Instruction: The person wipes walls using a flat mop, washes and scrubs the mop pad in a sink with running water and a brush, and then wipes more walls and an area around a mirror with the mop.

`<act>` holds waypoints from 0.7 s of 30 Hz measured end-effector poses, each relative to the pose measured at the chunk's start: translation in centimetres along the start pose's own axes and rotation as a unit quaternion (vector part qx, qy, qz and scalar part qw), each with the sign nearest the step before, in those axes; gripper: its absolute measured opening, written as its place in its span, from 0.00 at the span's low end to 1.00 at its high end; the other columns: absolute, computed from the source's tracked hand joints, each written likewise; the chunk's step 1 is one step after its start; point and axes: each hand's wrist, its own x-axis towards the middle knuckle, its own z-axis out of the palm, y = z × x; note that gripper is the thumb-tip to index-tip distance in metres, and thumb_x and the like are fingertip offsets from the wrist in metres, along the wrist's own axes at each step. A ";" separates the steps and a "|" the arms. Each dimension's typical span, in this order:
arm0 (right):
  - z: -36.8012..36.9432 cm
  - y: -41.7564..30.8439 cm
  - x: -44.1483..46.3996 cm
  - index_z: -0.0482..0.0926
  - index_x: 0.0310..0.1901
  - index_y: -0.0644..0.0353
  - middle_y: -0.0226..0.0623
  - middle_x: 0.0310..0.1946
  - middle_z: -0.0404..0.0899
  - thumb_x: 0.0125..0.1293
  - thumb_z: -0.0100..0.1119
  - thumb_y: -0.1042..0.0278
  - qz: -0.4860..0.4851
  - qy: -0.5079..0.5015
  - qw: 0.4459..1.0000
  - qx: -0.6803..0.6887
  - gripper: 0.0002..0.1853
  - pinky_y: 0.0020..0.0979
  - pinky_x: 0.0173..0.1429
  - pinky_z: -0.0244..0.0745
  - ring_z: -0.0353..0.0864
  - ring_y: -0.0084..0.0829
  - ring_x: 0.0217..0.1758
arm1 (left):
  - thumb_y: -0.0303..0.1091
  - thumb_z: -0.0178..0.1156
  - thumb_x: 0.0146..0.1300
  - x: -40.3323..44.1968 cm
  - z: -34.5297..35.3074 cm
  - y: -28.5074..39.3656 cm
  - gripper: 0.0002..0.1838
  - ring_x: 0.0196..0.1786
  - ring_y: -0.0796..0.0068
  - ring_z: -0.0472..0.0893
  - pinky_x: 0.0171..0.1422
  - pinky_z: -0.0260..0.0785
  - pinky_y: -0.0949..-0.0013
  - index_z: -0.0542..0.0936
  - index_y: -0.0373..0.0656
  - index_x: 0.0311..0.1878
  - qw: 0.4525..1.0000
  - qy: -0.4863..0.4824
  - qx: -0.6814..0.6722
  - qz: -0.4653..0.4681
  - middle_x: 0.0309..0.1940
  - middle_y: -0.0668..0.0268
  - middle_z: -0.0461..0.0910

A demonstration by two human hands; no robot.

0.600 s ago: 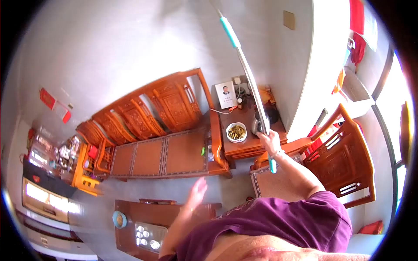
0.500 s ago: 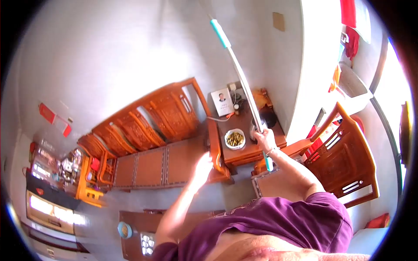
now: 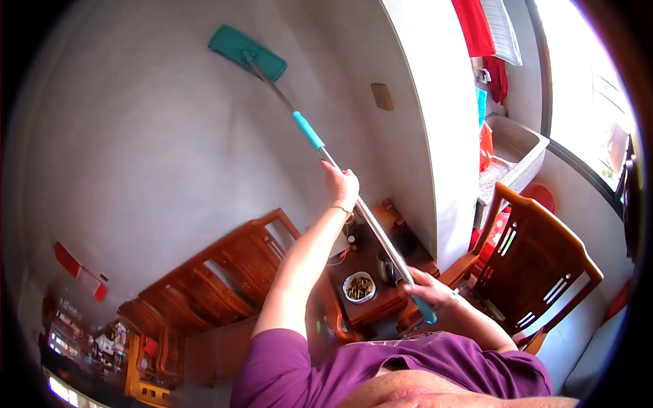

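Observation:
A flat mop [image 3: 371, 219] with a silver pole stretches diagonally up across the view. Its teal rectangular head [image 3: 247, 53] appears flat against the pale wall [image 3: 156, 136]. My left hand [image 3: 342, 185], with a bracelet at the wrist, is closed around the pole below the teal sleeve [image 3: 308, 130]. Lower down, my right hand [image 3: 428, 288] is closed on the pole near its teal end grip [image 3: 424, 310].
Below the pole, a wooden side table [image 3: 367, 309] carries a white bowl [image 3: 359, 287] of brownish pieces. A carved wooden bench [image 3: 224, 262] lines the wall. At right are a wooden chair [image 3: 537, 251], a stone sink [image 3: 513, 149] and a wall corner [image 3: 435, 136].
My left hand, free before, has risen and taken hold of the pole. My right hand is now lower on it, by the end grip. The view has tilted up, bringing the mop head into sight.

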 end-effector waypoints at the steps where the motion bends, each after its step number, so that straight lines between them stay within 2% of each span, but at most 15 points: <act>1: -0.2 1.0 -1.5 0.58 0.66 0.58 0.26 0.31 0.73 0.65 0.54 0.56 0.004 -0.002 1.000 0.013 0.31 0.24 0.37 0.71 0.72 0.18 0.35 | 0.27 0.52 0.57 -0.6 -0.4 1.7 0.37 0.43 0.48 0.78 0.47 0.72 0.55 0.46 0.31 0.67 1.000 -0.011 0.015 -0.025 0.42 0.45 0.75; 4: 0.4 2.0 -3.7 0.57 0.67 0.58 0.27 0.34 0.72 0.65 0.54 0.53 -0.036 0.070 0.986 0.145 0.33 0.23 0.37 0.70 0.71 0.18 0.34 | 0.27 0.53 0.57 -1.1 -0.7 4.5 0.36 0.44 0.47 0.77 0.48 0.71 0.55 0.47 0.29 0.66 0.998 -0.046 0.005 -0.047 0.43 0.42 0.74; 5: 0.6 1.0 -4.5 0.59 0.67 0.58 0.26 0.34 0.72 0.64 0.55 0.52 -0.011 0.073 0.980 0.188 0.33 0.21 0.36 0.68 0.70 0.17 0.33 | 0.28 0.53 0.56 -1.0 -0.7 4.5 0.36 0.44 0.46 0.77 0.48 0.71 0.55 0.48 0.28 0.65 0.997 -0.062 -0.014 -0.048 0.44 0.42 0.73; 6: 1.0 1.4 -5.4 0.60 0.66 0.58 0.26 0.34 0.72 0.64 0.56 0.53 -0.008 0.088 0.979 0.185 0.33 0.21 0.36 0.68 0.70 0.17 0.33 | 0.28 0.54 0.56 -0.6 -0.4 4.1 0.37 0.44 0.46 0.77 0.48 0.71 0.55 0.48 0.27 0.64 0.995 -0.074 -0.015 -0.061 0.44 0.41 0.73; 7: 1.4 2.4 -5.6 0.61 0.66 0.58 0.26 0.34 0.72 0.63 0.57 0.53 -0.013 0.105 0.978 0.178 0.33 0.21 0.35 0.67 0.70 0.17 0.33 | 0.27 0.54 0.56 0.4 1.2 0.7 0.36 0.41 0.46 0.78 0.47 0.72 0.56 0.47 0.26 0.63 0.998 -0.053 -0.034 0.011 0.41 0.42 0.74; 9: 3.4 3.8 -5.7 0.63 0.65 0.59 0.27 0.34 0.73 0.63 0.57 0.55 -0.049 0.209 0.973 0.083 0.31 0.21 0.39 0.67 0.69 0.16 0.35 | 0.25 0.54 0.56 -0.2 -0.5 2.1 0.36 0.42 0.46 0.78 0.48 0.71 0.56 0.46 0.24 0.63 0.992 -0.091 -0.087 -0.022 0.41 0.42 0.74; 10: 4.1 4.7 -5.0 0.62 0.65 0.60 0.27 0.36 0.73 0.63 0.57 0.58 -0.092 0.247 0.964 -0.024 0.30 0.21 0.40 0.67 0.69 0.17 0.36 | 0.24 0.54 0.57 0.3 -0.6 1.6 0.35 0.35 0.52 0.79 0.40 0.74 0.58 0.46 0.28 0.63 0.990 -0.096 -0.098 -0.016 0.38 0.47 0.74; 11: 4.5 5.3 -4.3 0.62 0.65 0.60 0.28 0.37 0.74 0.63 0.57 0.60 -0.131 0.276 0.943 -0.134 0.30 0.22 0.41 0.68 0.70 0.18 0.36 | 0.24 0.54 0.57 0.8 -1.1 1.7 0.35 0.35 0.52 0.79 0.40 0.74 0.58 0.46 0.28 0.63 0.990 -0.096 -0.098 -0.018 0.38 0.47 0.74; 14: 5.6 3.6 -2.1 0.61 0.66 0.58 0.27 0.35 0.73 0.63 0.57 0.67 -0.104 0.286 0.948 -0.097 0.30 0.23 0.39 0.68 0.69 0.19 0.33 | 0.26 0.56 0.59 2.1 -4.5 5.9 0.36 0.22 0.67 0.76 0.21 0.72 0.67 0.46 0.36 0.65 0.974 -0.122 -0.192 -0.017 0.31 0.58 0.71; 15: 6.1 2.3 -1.0 0.60 0.67 0.56 0.26 0.32 0.71 0.64 0.55 0.67 -0.100 0.277 0.954 -0.055 0.29 0.20 0.36 0.67 0.67 0.15 0.31 | 0.29 0.58 0.59 3.5 -5.1 6.5 0.38 0.20 0.68 0.75 0.20 0.71 0.69 0.44 0.35 0.66 0.973 -0.123 -0.191 0.027 0.31 0.59 0.70; 16: 7.0 0.3 0.3 0.58 0.68 0.55 0.24 0.29 0.69 0.66 0.52 0.67 -0.098 0.284 0.952 -0.048 0.29 0.19 0.31 0.65 0.65 0.15 0.26 | 0.32 0.58 0.60 6.7 -3.5 4.8 0.43 0.25 0.67 0.77 0.26 0.74 0.67 0.39 0.37 0.69 0.977 -0.090 -0.162 0.109 0.31 0.60 0.71; 17: 7.6 -1.9 1.6 0.56 0.69 0.54 0.23 0.25 0.66 0.68 0.48 0.68 -0.098 0.294 0.950 -0.044 0.28 0.19 0.27 0.64 0.63 0.14 0.21 | 0.35 0.58 0.62 5.5 -8.0 9.4 0.46 0.38 0.64 0.77 0.43 0.75 0.64 0.34 0.38 0.70 0.965 -0.172 -0.190 0.048 0.46 0.52 0.71; 19: 7.7 -4.6 4.3 0.56 0.69 0.53 0.25 0.28 0.69 0.69 0.48 0.63 -0.148 0.292 0.941 -0.082 0.28 0.19 0.26 0.65 0.65 0.15 0.21 | 0.36 0.55 0.64 10.4 -5.9 7.1 0.46 0.49 0.62 0.73 0.56 0.69 0.62 0.33 0.38 0.70 0.948 -0.107 -0.182 0.237 0.64 0.44 0.55; 20: 8.0 -7.0 5.4 0.57 0.69 0.52 0.27 0.31 0.71 0.69 0.49 0.61 -0.155 0.287 0.944 -0.055 0.28 0.19 0.26 0.66 0.67 0.15 0.22 | 0.36 0.55 0.64 10.2 -6.8 7.4 0.46 0.49 0.62 0.73 0.56 0.69 0.62 0.33 0.38 0.70 0.946 -0.108 -0.191 0.238 0.64 0.44 0.55; 21: 8.3 -9.9 6.4 0.57 0.68 0.51 0.29 0.33 0.72 0.68 0.49 0.58 -0.164 0.280 0.945 -0.027 0.28 0.19 0.25 0.67 0.68 0.15 0.22 | 0.36 0.54 0.65 9.1 -8.5 8.2 0.44 0.50 0.62 0.72 0.57 0.68 0.62 0.33 0.37 0.70 0.922 -0.162 -0.251 0.245 0.68 0.44 0.46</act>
